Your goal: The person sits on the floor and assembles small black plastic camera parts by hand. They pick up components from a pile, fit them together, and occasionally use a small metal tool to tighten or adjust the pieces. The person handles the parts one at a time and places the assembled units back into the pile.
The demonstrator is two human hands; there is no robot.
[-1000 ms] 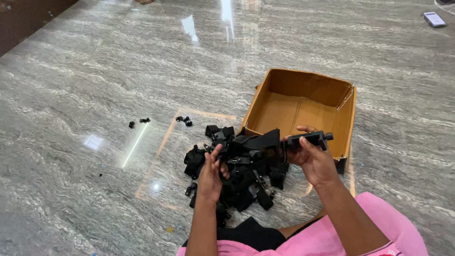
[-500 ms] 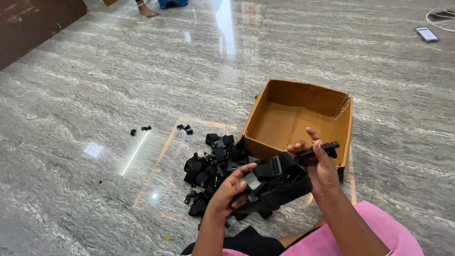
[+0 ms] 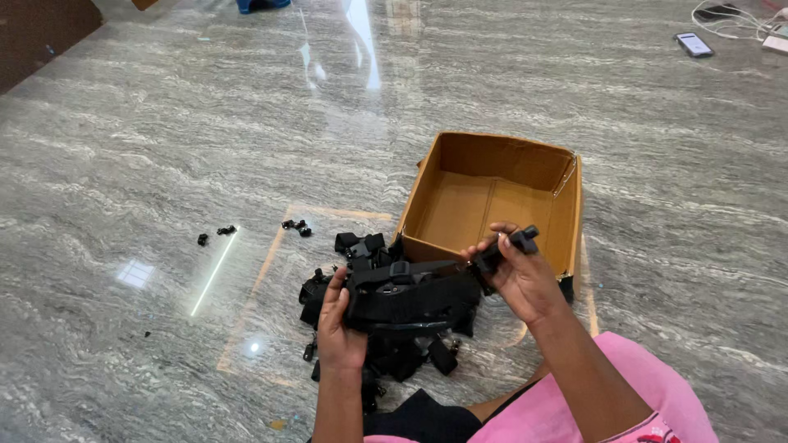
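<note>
Below, grey marble floor [image 3: 148, 148], open cardboard box [image 3: 492, 197] just behind the hands, pile of black straps [image 3: 386, 349] on the floor, black strap harness [image 3: 410, 297] held above it, left hand [image 3: 338, 328] gripping its left end, right hand [image 3: 521, 279] closed on its black mount [image 3: 505, 246], small black clips [image 3: 297, 227] loose at left.

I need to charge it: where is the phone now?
The phone lies on the grey floor at the upper right, beside white cables, far behind the cardboard box.

Left hand [image 3: 338, 328] and right hand [image 3: 519, 277] hold a black strap [image 3: 410, 297] over a pile [image 3: 386, 353] beside an open box [image 3: 492, 201].
</note>
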